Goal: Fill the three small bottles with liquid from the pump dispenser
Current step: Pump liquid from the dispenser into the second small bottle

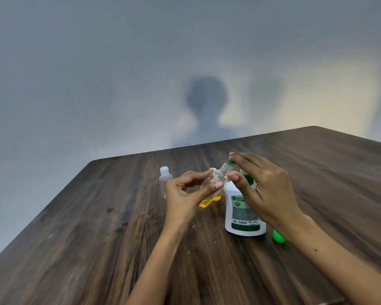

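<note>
Dark wood-grain bench (97, 249), matte, with a few small pale specks and dark spots on the surface. White plastic pump dispenser (240, 219) stands upright on it, rounded shoulders, green-and-white printed label, green pump head partly covered. Left hand (185, 194) pinches a small clear plastic bottle (213, 179) between thumb and fingertips, the other fingers loosely curled; the bottle is uncapped, tilted with its threaded neck up against the dispenser's green nozzle, and a pool of yellow-orange liquid sits in its lower end. Right hand (266, 186) rests on top of the pump head, fingers extended over it, thumb down along the near side of the dispenser's neck; whether it is pressing cannot be told. A second small clear bottle (165, 181), white flip cap, apparently empty, stands upright well to the left of the dispenser. A third small bottle (216, 197) with yellow liquid shows only in part behind the held one, just left of the dispenser. A bright green rounded plastic object (279, 236) lies just right of the dispenser's base, mostly hidden by the right wrist.
</note>
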`<state>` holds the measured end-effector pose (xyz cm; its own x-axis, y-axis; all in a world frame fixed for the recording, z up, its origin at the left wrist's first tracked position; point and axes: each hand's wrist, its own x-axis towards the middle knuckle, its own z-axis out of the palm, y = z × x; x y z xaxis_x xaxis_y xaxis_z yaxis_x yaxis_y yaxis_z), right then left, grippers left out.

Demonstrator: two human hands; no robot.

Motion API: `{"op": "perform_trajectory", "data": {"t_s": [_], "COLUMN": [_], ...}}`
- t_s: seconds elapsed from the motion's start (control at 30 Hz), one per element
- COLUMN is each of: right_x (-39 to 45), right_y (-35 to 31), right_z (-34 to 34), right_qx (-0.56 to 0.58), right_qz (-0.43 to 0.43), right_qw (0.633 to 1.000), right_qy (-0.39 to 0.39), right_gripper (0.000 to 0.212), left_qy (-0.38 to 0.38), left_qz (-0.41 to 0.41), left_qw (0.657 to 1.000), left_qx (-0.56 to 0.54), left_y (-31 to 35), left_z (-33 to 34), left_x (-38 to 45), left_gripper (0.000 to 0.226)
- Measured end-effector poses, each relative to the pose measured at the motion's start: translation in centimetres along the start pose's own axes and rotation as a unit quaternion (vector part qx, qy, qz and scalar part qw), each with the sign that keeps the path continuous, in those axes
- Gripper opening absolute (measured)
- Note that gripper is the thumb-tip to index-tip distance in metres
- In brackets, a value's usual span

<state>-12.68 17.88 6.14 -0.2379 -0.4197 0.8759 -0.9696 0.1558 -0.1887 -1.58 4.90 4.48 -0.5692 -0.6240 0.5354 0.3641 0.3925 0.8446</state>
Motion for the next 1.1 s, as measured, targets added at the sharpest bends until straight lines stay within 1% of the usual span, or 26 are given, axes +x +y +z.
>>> {"op": "perform_trajectory", "data": {"t_s": [0.57,0.77,1.1], "right_x": [-0.24,0.16,0.37], "right_y": [0.21,0.28,0.66], "right_z": [0.32,-0.21,-0.25], "right_qx": [0.009,0.022,0.025], "right_qz": [0.004,-0.002,-0.009], "right_qw": [1.000,1.000,1.000], "right_qy": [0.001,-0.001,-0.002], "right_gripper": [0.073,0.079,0.078], "left_qy": [-0.007,-0.002,0.002], "left_qz": [0.006,0.006,0.000], "left_qw": [1.000,1.000,1.000], "left_qx": [0.004,0.009,0.006], "left_y": [-0.39,-0.51,-0.59], "left_z": [-0.12,-0.05,0.05], "left_x": [0.25,0.20,0.10], "left_gripper": [0.036,0.035,0.036]}}
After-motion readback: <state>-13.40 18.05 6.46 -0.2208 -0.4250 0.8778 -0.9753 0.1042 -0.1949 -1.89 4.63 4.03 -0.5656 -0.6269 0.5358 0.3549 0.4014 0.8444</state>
